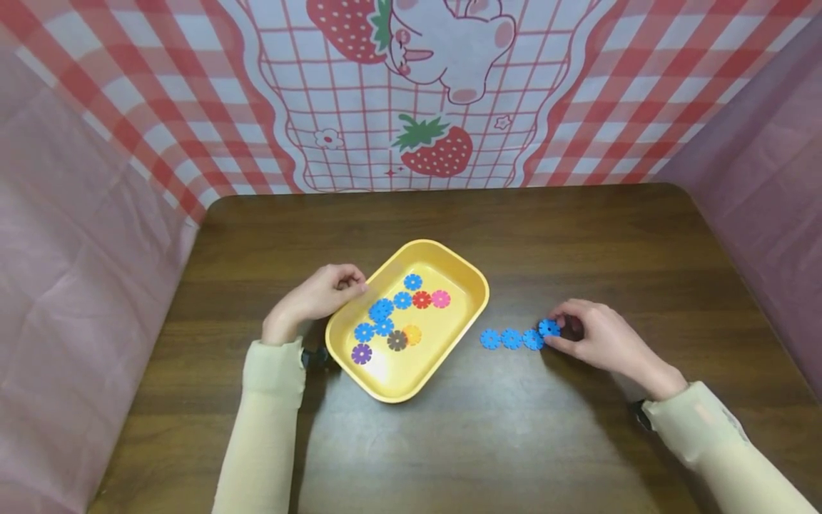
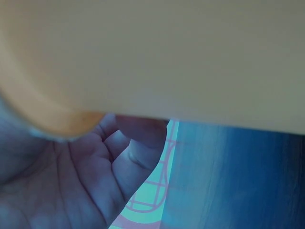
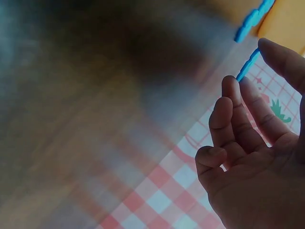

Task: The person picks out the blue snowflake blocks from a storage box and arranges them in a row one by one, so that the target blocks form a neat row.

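In the head view my right hand (image 1: pixel 600 335) pinches a blue notched plastic disc (image 1: pixel 549 328) between thumb and fingers. In the right wrist view this disc (image 3: pixel 249 64) shows edge-on at the fingertips. A row of three more blue notched discs (image 1: pixel 511 339) lies flat on the table, its right end touching or overlapped by the held one. My left hand (image 1: pixel 324 291) rests at the left rim of a yellow tray (image 1: pixel 473 314), fingers loosely curled against its outside. The tray wall (image 2: pixel 157 62) hides those fingertips in the left wrist view.
Inside the tray lie several blue discs (image 1: pixel 402 300), plus a red disc (image 1: pixel 421 300), a pink disc (image 1: pixel 440 298), an orange disc (image 1: pixel 413 335), a brown disc (image 1: pixel 397 340) and a purple disc (image 1: pixel 362 354). A checked strawberry cloth (image 1: pixel 359 157) hangs behind the wooden table (image 1: pixel 514 442).
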A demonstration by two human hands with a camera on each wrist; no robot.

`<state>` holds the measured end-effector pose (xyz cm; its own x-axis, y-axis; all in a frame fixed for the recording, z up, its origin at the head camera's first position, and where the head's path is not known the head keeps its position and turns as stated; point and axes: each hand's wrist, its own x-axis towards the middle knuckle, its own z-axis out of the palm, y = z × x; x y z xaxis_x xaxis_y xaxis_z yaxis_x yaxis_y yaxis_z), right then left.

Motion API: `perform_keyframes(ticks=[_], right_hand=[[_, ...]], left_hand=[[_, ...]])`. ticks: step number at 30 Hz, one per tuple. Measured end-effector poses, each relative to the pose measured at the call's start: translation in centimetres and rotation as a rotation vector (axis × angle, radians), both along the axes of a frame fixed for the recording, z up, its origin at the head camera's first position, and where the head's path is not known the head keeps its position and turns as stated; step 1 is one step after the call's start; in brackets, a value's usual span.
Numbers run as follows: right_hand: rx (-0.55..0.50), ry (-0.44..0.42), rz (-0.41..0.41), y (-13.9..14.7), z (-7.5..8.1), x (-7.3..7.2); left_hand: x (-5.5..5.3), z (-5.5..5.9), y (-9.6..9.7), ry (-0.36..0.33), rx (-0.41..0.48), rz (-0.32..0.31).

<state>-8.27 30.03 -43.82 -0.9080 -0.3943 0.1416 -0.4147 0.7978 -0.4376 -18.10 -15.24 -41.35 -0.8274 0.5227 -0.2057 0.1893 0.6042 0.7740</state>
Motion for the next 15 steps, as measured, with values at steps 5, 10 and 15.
perform_keyframes(ticks=[5,10,15], right_hand=[[0.012,-0.003,-0.002,0.37,-0.37,0.40],[0.020,-0.006,-0.019,0.56,-0.67,0.79],[0.024,0.016,-0.018,0.68,-0.85,1.02]], left_hand=[[0.06,-0.02,0.05,0.010,-0.003,0.001],[0.04,0.00,0.06,0.006,-0.008,0.006],[0.08,0.08,0.09,0.003,-0.006,0.008]])
